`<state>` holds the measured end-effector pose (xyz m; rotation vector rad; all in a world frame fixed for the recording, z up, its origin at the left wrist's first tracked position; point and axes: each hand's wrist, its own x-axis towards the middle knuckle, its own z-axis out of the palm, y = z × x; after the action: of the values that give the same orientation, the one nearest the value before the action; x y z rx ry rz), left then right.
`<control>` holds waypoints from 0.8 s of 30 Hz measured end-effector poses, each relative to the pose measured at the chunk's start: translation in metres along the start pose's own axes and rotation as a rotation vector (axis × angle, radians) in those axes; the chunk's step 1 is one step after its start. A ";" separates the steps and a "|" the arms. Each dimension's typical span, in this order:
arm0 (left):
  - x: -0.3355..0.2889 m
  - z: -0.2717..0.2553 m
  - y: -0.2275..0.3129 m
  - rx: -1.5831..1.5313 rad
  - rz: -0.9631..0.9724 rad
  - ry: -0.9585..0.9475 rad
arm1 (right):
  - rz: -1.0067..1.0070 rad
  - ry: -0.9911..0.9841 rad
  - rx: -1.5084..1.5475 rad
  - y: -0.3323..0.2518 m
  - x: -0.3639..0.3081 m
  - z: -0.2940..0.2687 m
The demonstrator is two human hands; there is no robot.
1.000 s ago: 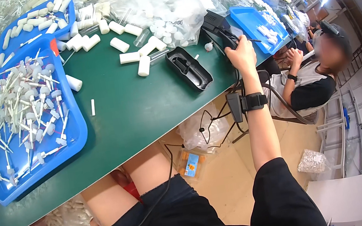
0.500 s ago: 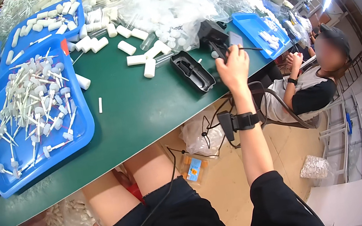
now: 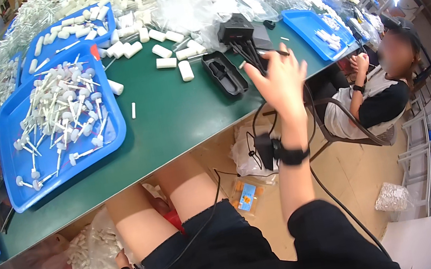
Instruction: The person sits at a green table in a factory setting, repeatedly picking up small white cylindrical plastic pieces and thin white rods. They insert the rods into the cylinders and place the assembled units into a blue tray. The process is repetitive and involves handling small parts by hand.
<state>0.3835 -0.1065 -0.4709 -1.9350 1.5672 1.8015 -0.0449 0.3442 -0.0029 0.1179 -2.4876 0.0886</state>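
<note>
My right hand (image 3: 282, 79) is over the right part of the green table (image 3: 167, 123), fingers spread, with no grip on anything that I can see. Just beyond its fingertips stands a black box-shaped device (image 3: 235, 28) with a bundle of black cables (image 3: 248, 51) hanging from it. An open black case (image 3: 224, 74) lies to the left of that hand. Low at the left, beside my thigh, my left hand (image 3: 121, 259) hangs near a clear bag of small white pieces (image 3: 90, 259); its fingers are mostly hidden.
A blue tray (image 3: 20, 195) of white-stemmed pieces with grey round heads sits at left. White cylinders (image 3: 185, 71) and clear plastic bags (image 3: 184, 7) cover the back. Another blue tray (image 3: 309, 49) is at right, near a seated person (image 3: 375, 89). Black cords (image 3: 326, 190) trail below the table.
My right hand has come off the black device and its fingers have spread. The device now sits farther back with its cables showing. The whole view has shifted; my left hand stays low.
</note>
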 end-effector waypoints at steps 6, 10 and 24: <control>-0.073 0.003 0.063 0.081 0.082 0.024 | 0.135 0.253 0.629 -0.056 -0.066 -0.061; -0.120 -0.005 0.113 0.062 0.302 -0.021 | -0.169 0.072 0.971 -0.078 -0.138 -0.060; -0.376 0.024 0.307 1.041 0.988 -0.654 | -0.894 -0.882 0.811 -0.006 -0.136 -0.085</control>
<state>0.2344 -0.0120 -0.0182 -0.0795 2.5132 1.0421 0.1148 0.3550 -0.0177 1.9088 -2.7514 0.7858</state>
